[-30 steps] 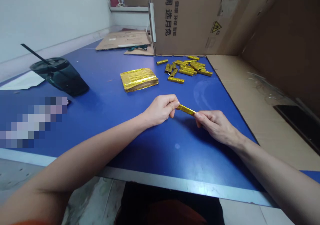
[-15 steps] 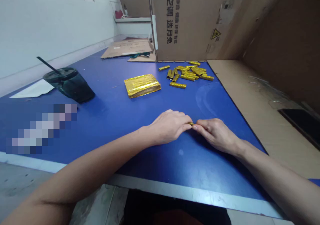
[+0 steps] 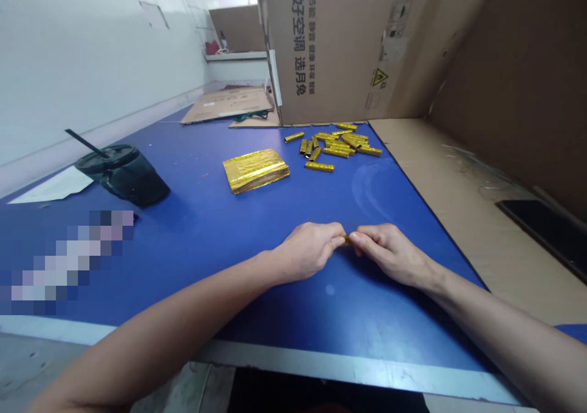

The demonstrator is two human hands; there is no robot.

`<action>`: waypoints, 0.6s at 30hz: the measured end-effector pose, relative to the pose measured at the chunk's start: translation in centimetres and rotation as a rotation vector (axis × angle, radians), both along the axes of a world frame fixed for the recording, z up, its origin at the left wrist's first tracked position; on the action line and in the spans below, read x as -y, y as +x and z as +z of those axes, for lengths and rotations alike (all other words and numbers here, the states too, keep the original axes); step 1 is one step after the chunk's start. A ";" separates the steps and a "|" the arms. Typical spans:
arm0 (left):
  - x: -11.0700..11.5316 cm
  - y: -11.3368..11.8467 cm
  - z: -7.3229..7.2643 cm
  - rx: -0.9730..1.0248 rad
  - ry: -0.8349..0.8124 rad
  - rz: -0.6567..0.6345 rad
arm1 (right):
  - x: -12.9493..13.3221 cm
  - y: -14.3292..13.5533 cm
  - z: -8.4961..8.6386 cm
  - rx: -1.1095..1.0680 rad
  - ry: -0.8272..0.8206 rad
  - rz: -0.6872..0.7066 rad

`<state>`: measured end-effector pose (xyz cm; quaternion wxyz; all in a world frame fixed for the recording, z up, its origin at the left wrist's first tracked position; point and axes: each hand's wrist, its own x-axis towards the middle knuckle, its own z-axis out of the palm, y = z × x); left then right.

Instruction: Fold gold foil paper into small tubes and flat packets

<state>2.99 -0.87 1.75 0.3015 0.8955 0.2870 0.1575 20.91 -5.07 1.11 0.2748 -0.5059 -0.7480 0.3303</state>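
Between my two hands, just above the blue table, is a small piece of gold foil paper (image 3: 347,240), mostly covered by fingers. My left hand (image 3: 312,251) pinches its left end with thumb and fingers. On the other end, my right hand (image 3: 387,251) is closed, thumb on top. Beyond the hands lies a stack of gold foil paper sheets (image 3: 257,171), flat on the table. To its right sits a loose pile of small folded gold paper strips (image 3: 339,147), some showing hollow ends.
A dark green cup (image 3: 126,174) with a straw stands at the left, near a white paper (image 3: 52,183) and a blurred-out object (image 3: 76,257). A tall cardboard box (image 3: 339,52) rises behind the pile. Flattened cardboard (image 3: 229,102) lies at the back, more cardboard (image 3: 458,199) along the right.
The view has tilted slightly, so the table things sit lower. Both hands still grip the gold paper; my right fingers have curled further around it, and less of it shows.
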 end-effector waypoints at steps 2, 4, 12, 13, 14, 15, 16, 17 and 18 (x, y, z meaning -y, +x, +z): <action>0.0 0.1 0.0 0.035 -0.095 0.012 | 0.1 -0.1 0.0 -0.030 0.022 0.000; 0.0 0.1 0.0 0.059 -0.195 0.008 | 0.1 -0.2 -0.1 -0.056 0.026 -0.001; 0.8 0.2 -0.2 0.096 -0.138 0.002 | 0.4 -0.7 0.0 -0.099 -0.031 0.051; 0.8 0.2 -0.1 0.100 -0.127 0.007 | 0.4 -0.8 0.0 -0.102 -0.015 0.052; 0.8 0.2 -0.1 0.101 -0.126 0.010 | 0.4 -0.8 0.1 -0.102 -0.001 0.051; 0.8 0.2 0.1 0.093 -0.133 0.012 | 0.4 -0.7 0.1 -0.105 0.010 0.047; 0.6 0.1 0.2 0.080 -0.145 0.014 | 0.4 -0.7 0.1 -0.108 0.018 0.037; 0.5 0.1 0.4 0.065 -0.157 0.017 | 0.3 -0.6 0.1 -0.112 0.026 0.021; 0.2 0.0 0.5 0.049 -0.166 0.022 | 0.2 -0.4 0.1 -0.115 0.035 0.001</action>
